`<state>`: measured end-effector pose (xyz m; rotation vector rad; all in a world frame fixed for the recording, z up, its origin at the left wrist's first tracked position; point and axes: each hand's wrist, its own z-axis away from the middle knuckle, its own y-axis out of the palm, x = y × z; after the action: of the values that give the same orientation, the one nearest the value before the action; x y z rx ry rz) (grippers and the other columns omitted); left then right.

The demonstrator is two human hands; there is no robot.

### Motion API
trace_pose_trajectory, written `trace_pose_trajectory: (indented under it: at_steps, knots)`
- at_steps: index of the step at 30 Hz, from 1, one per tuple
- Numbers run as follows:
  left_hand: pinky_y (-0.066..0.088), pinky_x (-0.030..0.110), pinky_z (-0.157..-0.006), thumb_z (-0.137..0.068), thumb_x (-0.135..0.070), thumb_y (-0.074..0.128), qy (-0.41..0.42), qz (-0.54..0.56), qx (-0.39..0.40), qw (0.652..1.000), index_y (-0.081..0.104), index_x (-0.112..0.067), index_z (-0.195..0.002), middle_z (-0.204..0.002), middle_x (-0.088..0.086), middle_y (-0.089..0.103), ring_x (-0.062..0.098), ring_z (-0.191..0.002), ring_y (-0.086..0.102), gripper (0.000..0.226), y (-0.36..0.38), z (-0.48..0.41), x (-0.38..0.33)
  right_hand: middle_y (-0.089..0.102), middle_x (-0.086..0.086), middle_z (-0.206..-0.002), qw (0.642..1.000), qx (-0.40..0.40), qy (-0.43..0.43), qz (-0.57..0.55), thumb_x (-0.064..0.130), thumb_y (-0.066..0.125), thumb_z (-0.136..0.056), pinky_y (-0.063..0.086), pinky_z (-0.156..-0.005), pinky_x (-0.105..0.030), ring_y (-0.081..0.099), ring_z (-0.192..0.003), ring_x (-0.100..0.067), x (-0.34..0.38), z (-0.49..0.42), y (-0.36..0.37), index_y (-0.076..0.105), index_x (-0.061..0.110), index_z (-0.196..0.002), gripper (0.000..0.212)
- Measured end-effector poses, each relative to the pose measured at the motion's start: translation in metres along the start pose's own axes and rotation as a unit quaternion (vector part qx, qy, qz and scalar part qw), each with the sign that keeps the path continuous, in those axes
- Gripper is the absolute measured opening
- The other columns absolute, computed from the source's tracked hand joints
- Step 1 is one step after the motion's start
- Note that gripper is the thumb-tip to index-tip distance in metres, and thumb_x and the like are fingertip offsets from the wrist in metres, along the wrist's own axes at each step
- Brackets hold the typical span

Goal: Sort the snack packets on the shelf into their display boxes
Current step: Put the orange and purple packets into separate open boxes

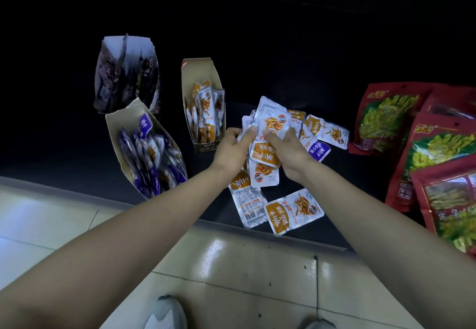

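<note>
- The left hand [233,148] has its fingers curled round the left edge of a fanned bunch of orange packets [269,125], with the thumb lying on top.
- The right hand [286,152] grips the same bunch from the right side — thumb on top as well.
- The bunch is held low over the dark shelf [365,174]. Whether it touches the packets lying under it cannot be told.
- Loose packets lie around the hands:
  - One face-up packet [293,211] is at the shelf's front edge.
  - A back-up packet [248,203] showing its barcode lies just beside it.
  - A far packet [331,130] is to the right of the hands.
  - A purple packet [319,151] is partly under the right wrist.
- The orange box [198,71] stands just left of the left hand, with orange packets upright inside it.
- The purple box [116,127] sits further left by the shelf's front edge — it is filled with purple packets.
- A dark box [134,45] stands behind the purple one. Its contents are too dim to read.
- Red bags [381,117] lie overlapping at the right end of the shelf.
- Below the shelf are a pale tile floor [231,264] and the tip of a grey shoe [164,313].
</note>
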<state>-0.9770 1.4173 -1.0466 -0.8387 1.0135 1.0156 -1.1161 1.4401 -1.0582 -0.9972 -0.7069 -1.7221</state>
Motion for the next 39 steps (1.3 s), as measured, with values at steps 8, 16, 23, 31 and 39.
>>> trace_pose_trajectory:
  at_steps: [8, 16, 23, 31, 39]
  knots:
    - [0.053, 0.021, -0.057, -0.098, -0.01, 0.057, -0.004, 0.046, -0.022, 0.999, 0.051, -0.011, -0.115, -0.097, 0.006, 0.066, 0.015, -0.077, 0.066, 0.018, -0.01, -0.001, -0.009, 0.062, -0.015, -0.128, 0.986, 0.149, 0.04, -0.058, 0.01, 0.057, -0.097, 0.054, -0.092, -0.049, 0.064, -0.113, -0.029, 0.01, 0.012, -0.003, 0.034, 0.011, -0.14, 0.049]
    - [0.043, 0.039, -0.089, -0.103, -0.034, 0.037, 0.12, -0.213, -0.101, 0.964, 0.061, -0.004, -0.11, -0.111, 0.018, 0.058, 0.034, -0.108, 0.054, 0.038, -0.05, -0.011, -0.031, 0.063, -0.009, -0.127, 0.987, 0.127, -0.096, 0.03, 0.017, 0.063, -0.094, 0.056, -0.09, -0.042, 0.065, -0.111, -0.024, 0.048, 0.008, 0.034, 0.044, 0.016, -0.136, 0.047]
    - [0.04, 0.044, -0.104, -0.099, -0.034, 0.036, -0.004, -0.093, -0.142, 0.985, 0.05, -0.008, -0.128, -0.128, 0.013, 0.055, 0.031, -0.118, 0.052, 0.042, -0.073, -0.023, -0.038, 0.06, -0.005, -0.126, 0.937, 0.069, -0.207, 0.273, 0.015, 0.068, -0.089, 0.05, -0.097, -0.04, 0.06, -0.112, -0.021, 0.078, -0.028, 0.09, 0.034, 0.014, -0.141, 0.062]
    - [0.045, 0.04, -0.104, -0.092, -0.054, 0.032, -0.011, 0.018, -0.076, 0.997, 0.053, -0.022, -0.126, -0.134, 0.006, 0.055, 0.02, -0.115, 0.057, 0.051, -0.069, -0.024, -0.031, 0.065, -0.013, -0.111, 0.846, -0.055, -0.279, 0.45, 0.032, 0.078, -0.078, 0.053, -0.078, -0.044, 0.064, -0.098, -0.035, 0.064, -0.056, 0.117, 0.045, 0.007, -0.119, 0.058]
    - [0.018, 0.018, -0.098, -0.107, -0.037, 0.027, -0.025, 0.003, -0.08, 0.996, 0.023, -0.019, -0.155, -0.165, -0.005, 0.003, 0.012, -0.146, 0.02, 0.052, -0.069, -0.029, -0.02, 0.052, -0.01, -0.127, 0.889, -0.031, -0.323, 0.323, 0.009, 0.072, -0.082, 0.043, -0.086, -0.024, 0.053, -0.114, -0.02, 0.049, -0.053, 0.107, 0.044, 0.008, -0.133, 0.058]
